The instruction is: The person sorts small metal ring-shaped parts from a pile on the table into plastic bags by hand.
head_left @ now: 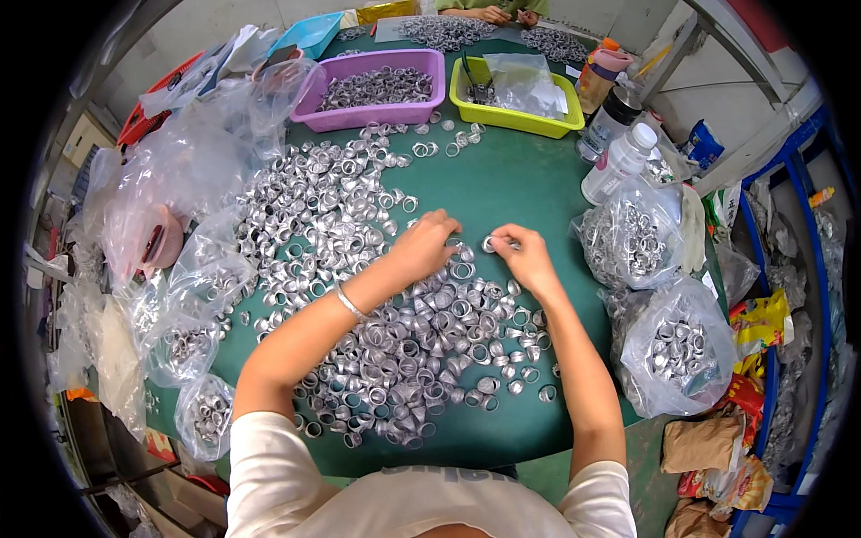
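Note:
Silver-coloured metal rings [395, 359] lie in a heap on the green tabletop [502, 179] in front of me. Pinched between my right hand's [525, 257] thumb and fingers is a single ring [489, 244], just above the table. My left hand [429, 240] is a little to its left, at the heap's far edge, with its fingers curled together; what they hold, if anything, is hidden. Right beside those fingertips are a few loose rings [463, 269]. A second spread of shinier rings [314, 206] reaches away to the far left. A bracelet [350, 303] circles my left wrist.
At the back stand a purple basin [386, 115] of rings and a yellow-green tray [511, 118] with pliers and plastic bags. Clear bags of rings [677, 350] line the right edge, near bottles [621, 161]. Plastic bags [188, 152] crowd the left. Across the table, another person's hands [493, 14] work.

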The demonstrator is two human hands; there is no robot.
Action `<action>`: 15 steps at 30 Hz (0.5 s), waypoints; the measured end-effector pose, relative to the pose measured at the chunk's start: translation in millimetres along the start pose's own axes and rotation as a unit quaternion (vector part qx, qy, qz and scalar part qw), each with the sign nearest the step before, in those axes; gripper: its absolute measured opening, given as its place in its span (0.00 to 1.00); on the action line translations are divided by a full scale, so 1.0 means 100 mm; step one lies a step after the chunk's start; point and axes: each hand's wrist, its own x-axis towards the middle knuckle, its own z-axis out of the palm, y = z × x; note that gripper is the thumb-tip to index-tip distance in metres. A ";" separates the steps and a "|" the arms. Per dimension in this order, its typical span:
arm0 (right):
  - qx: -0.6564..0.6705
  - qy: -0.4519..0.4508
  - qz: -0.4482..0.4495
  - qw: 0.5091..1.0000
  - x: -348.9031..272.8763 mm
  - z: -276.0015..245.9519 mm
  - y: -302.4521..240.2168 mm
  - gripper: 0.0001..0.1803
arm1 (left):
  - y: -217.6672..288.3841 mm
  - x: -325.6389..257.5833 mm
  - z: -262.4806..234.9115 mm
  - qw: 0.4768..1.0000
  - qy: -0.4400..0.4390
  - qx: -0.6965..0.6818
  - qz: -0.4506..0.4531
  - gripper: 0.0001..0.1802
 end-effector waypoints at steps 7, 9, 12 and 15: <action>0.444 -0.134 0.133 0.876 -0.35 -0.14 -0.21 0.07 | -0.09 0.04 0.02 0.998 -0.057 0.006 0.006 0.14; 0.465 -0.153 0.136 0.861 -0.37 -0.15 -0.19 0.07 | -0.09 0.11 0.02 0.995 -0.095 0.016 -0.029 0.15; 0.425 -0.137 0.131 0.885 -0.41 -0.15 -0.16 0.07 | -0.06 0.18 0.00 0.989 -0.130 0.025 -0.061 0.16; 0.186 -0.053 0.072 0.978 -0.40 -0.13 -0.16 0.07 | -0.05 0.22 -0.03 0.987 -0.145 0.016 -0.063 0.16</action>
